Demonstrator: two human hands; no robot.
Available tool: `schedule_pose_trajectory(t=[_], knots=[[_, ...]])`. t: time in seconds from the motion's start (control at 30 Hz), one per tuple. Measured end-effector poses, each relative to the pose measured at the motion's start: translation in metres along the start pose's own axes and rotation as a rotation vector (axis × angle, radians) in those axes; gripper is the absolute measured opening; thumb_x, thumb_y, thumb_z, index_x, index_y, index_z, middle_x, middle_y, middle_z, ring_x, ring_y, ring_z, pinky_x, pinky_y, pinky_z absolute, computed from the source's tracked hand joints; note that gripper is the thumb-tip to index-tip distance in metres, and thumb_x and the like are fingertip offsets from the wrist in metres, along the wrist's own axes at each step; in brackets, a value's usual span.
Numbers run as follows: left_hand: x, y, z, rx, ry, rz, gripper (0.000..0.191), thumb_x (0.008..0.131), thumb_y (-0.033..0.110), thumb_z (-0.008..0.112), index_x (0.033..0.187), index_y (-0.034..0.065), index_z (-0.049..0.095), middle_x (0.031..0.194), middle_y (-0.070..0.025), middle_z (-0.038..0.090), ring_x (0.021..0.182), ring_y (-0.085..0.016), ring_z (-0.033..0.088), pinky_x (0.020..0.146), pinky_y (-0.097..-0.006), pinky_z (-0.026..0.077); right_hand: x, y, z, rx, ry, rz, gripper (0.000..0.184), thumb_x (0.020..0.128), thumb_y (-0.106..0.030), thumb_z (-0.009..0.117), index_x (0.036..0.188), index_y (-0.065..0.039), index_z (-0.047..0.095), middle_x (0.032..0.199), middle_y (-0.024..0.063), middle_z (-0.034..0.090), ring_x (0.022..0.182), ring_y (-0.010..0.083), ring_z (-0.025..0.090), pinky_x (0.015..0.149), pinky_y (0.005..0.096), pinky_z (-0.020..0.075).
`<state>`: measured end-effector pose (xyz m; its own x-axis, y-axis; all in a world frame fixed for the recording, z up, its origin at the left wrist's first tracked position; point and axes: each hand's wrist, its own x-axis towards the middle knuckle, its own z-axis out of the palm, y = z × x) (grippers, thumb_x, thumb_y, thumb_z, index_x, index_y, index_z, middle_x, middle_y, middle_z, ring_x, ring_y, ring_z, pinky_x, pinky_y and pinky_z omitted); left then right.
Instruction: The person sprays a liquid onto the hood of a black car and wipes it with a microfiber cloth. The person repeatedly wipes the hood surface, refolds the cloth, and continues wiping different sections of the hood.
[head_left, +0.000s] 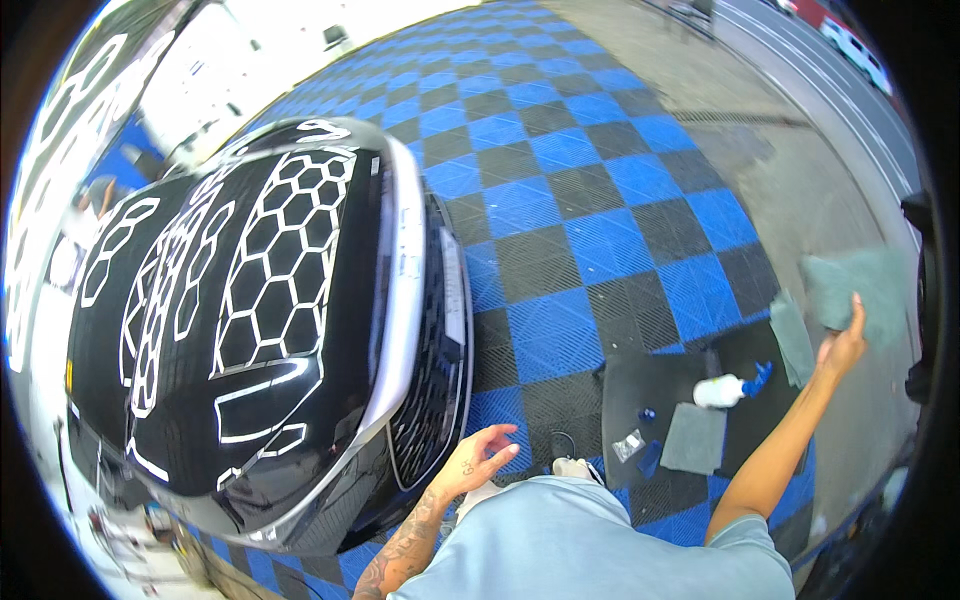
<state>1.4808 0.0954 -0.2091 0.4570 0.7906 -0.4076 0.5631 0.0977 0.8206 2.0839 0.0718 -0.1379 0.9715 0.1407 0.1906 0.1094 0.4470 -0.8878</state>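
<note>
My right hand (843, 345) grips a grey-green cloth (855, 289), blurred by motion, out at the far right. With fingers spread and slightly curled, my left hand (484, 457) is bare, near the front of a glossy black car (285, 277) but not seen to touch it. Hexagonal light reflections cover the car's bodywork. On a black mat (637, 390) below my right hand lie a white spray bottle (718, 391) with a blue trigger head, a folded grey-green cloth (694, 439), a small clear packet (628, 446) and small blue items (649, 457). Another folded cloth (791, 337) lies at the mat's far edge.
Blue and black checkered floor tiles (555, 322) spread beside the car. Beyond them run a concrete strip (735, 161), a drain grate (739, 118) and a road (817, 60) with a white van (855, 54). Another person (101, 193) is at the far left, behind the car.
</note>
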Motion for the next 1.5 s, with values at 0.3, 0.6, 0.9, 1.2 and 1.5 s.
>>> schedule_pose_trajectory(t=[0.3,0.6,0.9,1.2,1.5], knots=[[-0.117,0.033,-0.052,-0.868,0.527,0.385,0.099,0.081,0.036,0.079,0.154,0.0032,0.021,0.147,-0.0184,0.043,0.134,-0.028,0.043,0.114,-0.0428,0.03,-0.366,-0.059,0.211,0.139,-2.226,0.737,0.081,0.07,-0.014,0.088,0.138,0.003,0.047,0.126,0.0134,0.061,0.117,0.0216,0.056,0.104,0.0389,0.0434],[-0.27,0.038,-0.077,-0.783,1.097,0.372,0.047,0.086,0.019,0.074,0.123,-0.0051,0.059,0.112,-0.0117,0.067,0.102,-0.018,0.064,0.093,-0.0329,0.049,-0.565,-0.062,0.218,0.167,-2.485,0.851,0.07,0.08,-0.014,0.081,0.14,-0.001,0.046,0.135,0.013,0.055,0.125,0.0245,0.053,0.109,0.037,0.0387],[-0.32,0.013,-0.117,-0.966,1.229,0.369,0.031,0.094,0.02,0.066,0.118,-0.0002,0.061,0.103,-0.0071,0.069,0.085,-0.012,0.066,0.077,-0.0262,0.052,-0.675,-0.064,0.16,0.207,-2.363,1.583,0.101,0.075,-0.055,0.079,0.151,-0.013,0.028,0.149,0.0115,0.038,0.136,0.0243,0.041,0.11,0.0445,0.0364],[-0.268,0.004,-0.134,-0.853,1.612,0.243,0.045,0.083,0.015,0.077,0.12,-0.0006,0.059,0.112,-0.011,0.067,0.101,-0.018,0.064,0.093,-0.0328,0.049,-0.661,-0.062,0.252,0.279,-2.353,2.034,0.068,0.083,-0.014,0.074,0.141,-0.002,0.042,0.128,0.0157,0.059,0.118,0.0269,0.06,0.103,0.0426,0.0474],[-0.164,-0.012,-0.142,-0.92,1.773,0.291,0.018,0.096,0.01,0.06,0.113,0.0062,0.058,0.081,0.0001,0.055,0.059,-0.004,0.045,0.047,-0.0166,0.034,-0.51,0.064,0.432,0.106,-1.909,1.465,0.037,0.094,-0.033,0.064,0.117,-0.004,0.066,0.101,0.0082,0.072,0.085,0.0186,0.071,0.078,0.0334,0.0569]])
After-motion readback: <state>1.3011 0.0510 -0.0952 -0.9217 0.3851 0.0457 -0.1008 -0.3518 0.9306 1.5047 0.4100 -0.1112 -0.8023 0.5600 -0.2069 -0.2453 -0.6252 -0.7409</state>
